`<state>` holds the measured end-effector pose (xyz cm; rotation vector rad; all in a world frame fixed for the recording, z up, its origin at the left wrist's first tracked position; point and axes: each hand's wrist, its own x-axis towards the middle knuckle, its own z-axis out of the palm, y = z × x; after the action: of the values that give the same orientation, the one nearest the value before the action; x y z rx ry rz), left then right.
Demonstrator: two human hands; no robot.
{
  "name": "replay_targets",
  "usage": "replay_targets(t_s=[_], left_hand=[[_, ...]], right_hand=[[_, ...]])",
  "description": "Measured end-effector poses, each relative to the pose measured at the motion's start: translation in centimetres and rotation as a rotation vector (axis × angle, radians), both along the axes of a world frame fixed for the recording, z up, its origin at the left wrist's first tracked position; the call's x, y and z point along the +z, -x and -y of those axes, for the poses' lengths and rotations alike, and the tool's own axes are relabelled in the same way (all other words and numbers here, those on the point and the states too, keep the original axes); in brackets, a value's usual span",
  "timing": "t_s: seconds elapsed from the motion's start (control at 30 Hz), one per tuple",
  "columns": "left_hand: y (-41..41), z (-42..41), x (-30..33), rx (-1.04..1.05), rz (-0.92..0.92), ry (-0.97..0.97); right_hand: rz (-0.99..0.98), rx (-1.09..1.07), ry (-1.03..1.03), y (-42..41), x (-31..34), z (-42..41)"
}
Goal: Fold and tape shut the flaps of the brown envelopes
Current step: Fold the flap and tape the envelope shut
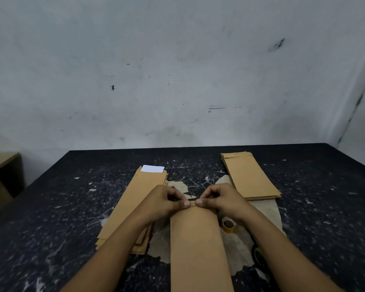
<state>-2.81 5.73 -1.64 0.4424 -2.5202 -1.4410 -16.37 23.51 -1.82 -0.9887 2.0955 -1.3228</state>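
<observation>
Two hands meet at the far end of one brown envelope (198, 245). The left hand (167, 201) has its fingers curled, and its thumb and forefinger pinch the top edge of the envelope from the left side. The right hand (219, 199) is curled in the same way and pinches the same edge from the right side. The two thumb tips are very near to each other, with only a small piece of the folded flap (192, 204) visible between them. The envelope lies lengthwise, from the hands toward the person, between the two forearms, and its near end goes out of the picture at the bottom.

Just beside the envelope, on the right and partly under the right wrist, a roll of clear tape (228, 225) lies flat. Under these things a torn sheet of pale paper (238, 245) covers the middle of the table (61, 218), which is dark with many white marks and scratches. A dark round object with a yellow-green mark (259, 257) is near the right forearm; I cannot tell what it is.

To the left, a stack of brown envelopes (133, 205) lies partly under the left forearm, and a white sheet (152, 169) shows at its far end. Further to the right, well apart from the hands, a second stack of brown envelopes (249, 175) lies flat. Behind the table stands a stained white wall (177, 70), and at the left edge there is a wooden shelf (2, 171).
</observation>
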Motion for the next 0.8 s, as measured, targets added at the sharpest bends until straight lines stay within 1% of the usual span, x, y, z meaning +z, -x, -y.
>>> replay_targets(t_s=[0.07,0.23,0.37,0.43,0.5,0.6,0.7,0.8], left_hand=[[0.1,0.2,0.1,0.021,-0.007,-0.010],[-0.2,1.1,0.4,0.063,0.030,-0.153],[-0.2,1.1,0.3,0.079,0.064,-0.122],[-0.1,1.0,0.2,0.088,0.092,-0.018],[0.1,0.7,-0.1,0.100,0.128,0.141],[0.3,0.2,-0.7,0.099,0.114,0.325],[0.4,-0.4,-1.0,0.071,0.104,0.466],[0.6,-0.8,-1.3,0.052,0.103,0.559]], right_hand=[[0.050,-0.009,0.010,0.2,0.2,-0.1],[0.129,-0.025,-0.009,0.6,0.5,-0.3],[0.095,-0.062,-0.035,0.8,0.4,-0.3],[0.064,-0.078,-0.050,0.8,0.4,-0.4],[0.015,-0.073,-0.084,0.7,0.2,-0.6],[-0.136,-0.041,-0.127,0.7,-0.2,-0.6],[-0.269,0.010,-0.177,0.9,-0.5,-0.7],[-0.284,0.057,-0.169,1.3,-0.6,-1.1]])
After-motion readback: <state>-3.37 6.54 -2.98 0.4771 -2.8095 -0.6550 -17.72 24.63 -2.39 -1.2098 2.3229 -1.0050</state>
